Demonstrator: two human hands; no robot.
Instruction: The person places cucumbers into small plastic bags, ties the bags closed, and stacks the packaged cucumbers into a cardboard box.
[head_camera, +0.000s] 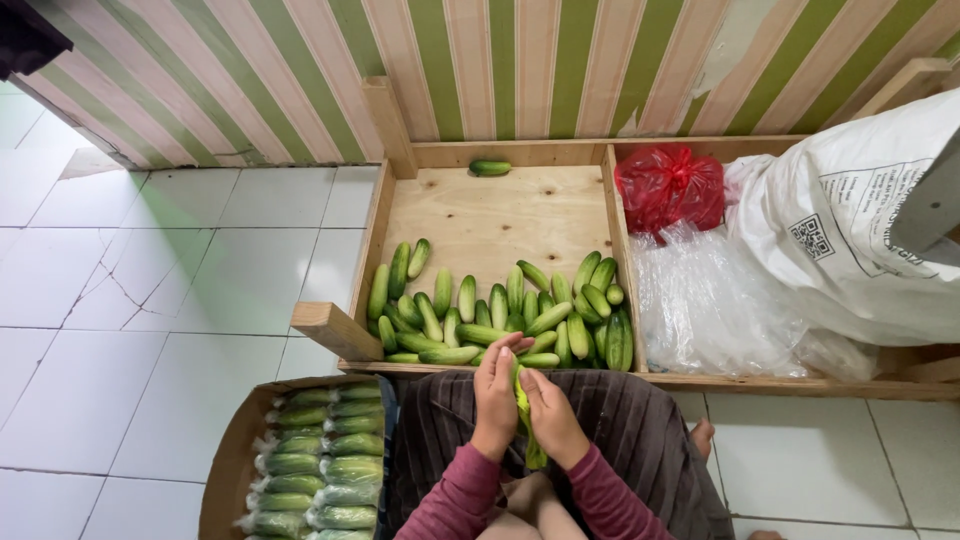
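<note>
Our left hand and right hand both grip a green plastic bag, spreading it. Loose cucumbers fill the wooden bin ahead; bagged ones wait boxed beside us.

Green cucumbers, red bag (green-and-beige striped wall)

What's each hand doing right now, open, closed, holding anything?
Left hand: closed on the green net sleeve, upper part.
Right hand: closed on the same sleeve, lower down.
</note>
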